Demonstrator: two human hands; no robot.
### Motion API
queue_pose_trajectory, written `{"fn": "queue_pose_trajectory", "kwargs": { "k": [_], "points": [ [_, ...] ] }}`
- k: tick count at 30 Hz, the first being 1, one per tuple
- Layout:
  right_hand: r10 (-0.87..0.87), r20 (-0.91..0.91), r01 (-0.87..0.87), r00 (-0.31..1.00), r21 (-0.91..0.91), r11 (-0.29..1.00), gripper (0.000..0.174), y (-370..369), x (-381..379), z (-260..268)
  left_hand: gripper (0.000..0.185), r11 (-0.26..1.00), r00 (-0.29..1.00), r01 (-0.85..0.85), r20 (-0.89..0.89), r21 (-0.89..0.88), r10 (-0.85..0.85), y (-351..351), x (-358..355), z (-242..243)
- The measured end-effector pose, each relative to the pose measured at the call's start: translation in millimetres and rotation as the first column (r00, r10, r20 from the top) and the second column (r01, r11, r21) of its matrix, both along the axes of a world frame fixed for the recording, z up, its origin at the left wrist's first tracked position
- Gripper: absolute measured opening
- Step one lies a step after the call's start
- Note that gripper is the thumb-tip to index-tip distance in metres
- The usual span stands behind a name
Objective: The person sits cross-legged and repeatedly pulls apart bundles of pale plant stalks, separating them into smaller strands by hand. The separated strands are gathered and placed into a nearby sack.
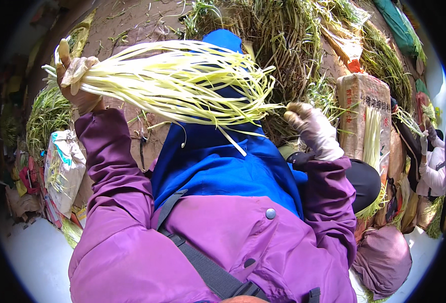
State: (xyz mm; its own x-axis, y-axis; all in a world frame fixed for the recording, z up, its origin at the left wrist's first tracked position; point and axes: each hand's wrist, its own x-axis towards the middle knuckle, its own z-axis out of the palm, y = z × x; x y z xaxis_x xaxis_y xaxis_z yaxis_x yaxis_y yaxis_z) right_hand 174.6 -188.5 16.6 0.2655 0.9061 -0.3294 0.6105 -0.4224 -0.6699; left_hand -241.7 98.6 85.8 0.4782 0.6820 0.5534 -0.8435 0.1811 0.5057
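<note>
A bundle of pale yellow-green plant stems stretches sideways above the blue apron on my lap. My left hand, partly covered by a thin glove, grips the bundle at its whitish end. At the loose yellow tips on the other side is my right hand, in a thin pale glove with stained fingertips. Its thumb and fingers are bent close to one thin tip; whether they pinch it cannot be made out. A few stems droop below the bundle over the apron.
A heap of green-brown stems lies beyond my knees. To the right stand a printed feed sack with pale stems against it and a pink cushion. A white sack is at left. Another person works at far right.
</note>
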Motion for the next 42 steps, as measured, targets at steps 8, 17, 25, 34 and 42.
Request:
{"fn": "queue_pose_trajectory", "kwargs": {
  "k": [8,17,25,34,42],
  "points": [
    [0.054,-0.188,-0.036,0.981,0.100,0.994,0.030,11,-14,-13,0.052,1.000,1.000,-0.015,0.005,-0.027,0.015,14,-22,-24],
    [0.250,0.407,-0.467,0.878,0.622,0.628,0.030,64,-42,35,0.054,0.982,0.985,-0.159,-0.086,-0.102,0.151,17,-21,-27],
    [0.159,0.274,-0.303,0.948,0.640,0.706,0.009,89,-48,11,0.051,0.992,0.997,-0.072,0.034,-0.101,0.075,-5,1,-12],
    [-0.321,-0.808,0.453,0.493,-0.076,0.888,0.011,68,-34,3,0.050,0.997,0.998,0.038,0.058,-0.070,-0.034,1,8,-6],
    [0.082,-0.377,-0.019,0.923,0.168,0.986,0.028,62,-61,55,0.047,0.997,0.998,0.059,0.033,-0.056,-0.057,-3,25,0]
  ]
}}
